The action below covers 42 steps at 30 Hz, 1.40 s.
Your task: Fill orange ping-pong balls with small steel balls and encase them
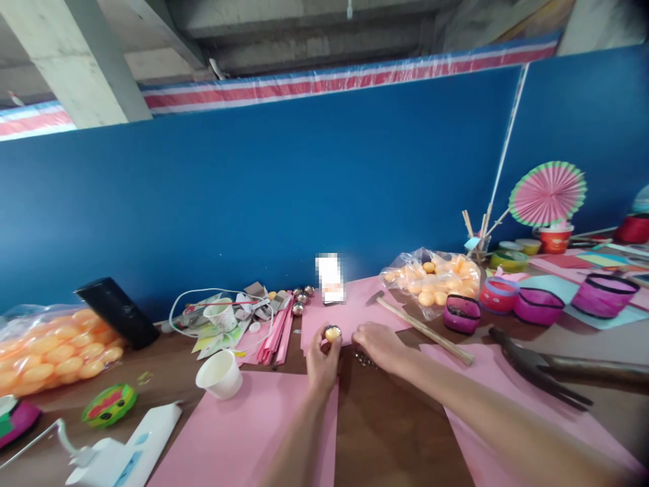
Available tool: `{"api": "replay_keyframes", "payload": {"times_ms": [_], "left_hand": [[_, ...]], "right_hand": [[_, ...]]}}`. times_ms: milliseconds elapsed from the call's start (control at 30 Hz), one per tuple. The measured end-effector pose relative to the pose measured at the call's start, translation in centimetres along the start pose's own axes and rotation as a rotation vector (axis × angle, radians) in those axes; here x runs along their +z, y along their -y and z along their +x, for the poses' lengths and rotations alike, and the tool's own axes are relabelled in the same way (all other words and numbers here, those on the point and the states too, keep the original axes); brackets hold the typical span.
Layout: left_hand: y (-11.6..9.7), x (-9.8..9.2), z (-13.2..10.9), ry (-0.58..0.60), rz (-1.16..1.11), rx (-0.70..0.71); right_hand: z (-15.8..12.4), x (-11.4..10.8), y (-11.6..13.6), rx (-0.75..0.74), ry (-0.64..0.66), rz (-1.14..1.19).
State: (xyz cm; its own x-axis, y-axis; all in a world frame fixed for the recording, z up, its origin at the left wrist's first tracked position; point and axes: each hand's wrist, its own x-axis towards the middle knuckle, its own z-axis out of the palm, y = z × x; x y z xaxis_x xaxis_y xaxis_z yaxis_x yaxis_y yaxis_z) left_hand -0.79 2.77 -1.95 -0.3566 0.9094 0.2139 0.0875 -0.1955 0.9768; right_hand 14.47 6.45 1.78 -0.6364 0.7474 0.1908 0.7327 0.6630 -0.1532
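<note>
My left hand [322,362] pinches a small orange ball [332,333] between its fingertips, just above the brown table [395,419]. My right hand [378,345] rests palm down beside it, its fingers curled over a small pile of dark metal bits [363,359]; what the fingers hold is hidden. Both hands sit at the near edge of a pink paper sheet [349,311]. A thin wooden stick [424,331] lies just right of my right hand.
A white paper cup [222,374] and more pink paper [253,433] lie to the left. Bags of orange balls [433,281] [51,352] sit at both sides. Magenta pots [537,306], a paper fan [547,194], pliers [537,368] and a blue wall [304,196] surround the space.
</note>
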Motion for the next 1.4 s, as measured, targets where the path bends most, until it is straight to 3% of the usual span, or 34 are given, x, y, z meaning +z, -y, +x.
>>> {"api": "replay_keyframes", "payload": {"times_ms": [167, 300, 433, 600, 933, 1400], "left_hand": [[-0.1, 0.1, -0.3, 0.033, -0.029, -0.025], [-0.1, 0.4, -0.5, 0.098, -0.104, -0.039], [-0.2, 0.5, -0.7, 0.138, -0.137, -0.039], [-0.4, 0.5, -0.9, 0.207, -0.089, -0.036], [-0.5, 0.4, -1.1, 0.212, -0.039, 0.009], [-0.2, 0.5, -1.0, 0.184, -0.073, -0.012]], "right_hand": [[-1.2, -1.0, 0.4, 0.042, -0.127, 0.159], [-1.9, -0.4, 0.8, 0.096, -0.324, 0.688], [-2.0, 0.7, 1.2, 0.178, -0.368, 1.01], [-1.9, 0.8, 1.3, 0.293, -0.339, 1.132], [-2.0, 1.3, 1.3, 0.276, -0.315, 1.296], [-2.0, 1.8, 1.2, 0.255, -0.3, 1.27]]}}
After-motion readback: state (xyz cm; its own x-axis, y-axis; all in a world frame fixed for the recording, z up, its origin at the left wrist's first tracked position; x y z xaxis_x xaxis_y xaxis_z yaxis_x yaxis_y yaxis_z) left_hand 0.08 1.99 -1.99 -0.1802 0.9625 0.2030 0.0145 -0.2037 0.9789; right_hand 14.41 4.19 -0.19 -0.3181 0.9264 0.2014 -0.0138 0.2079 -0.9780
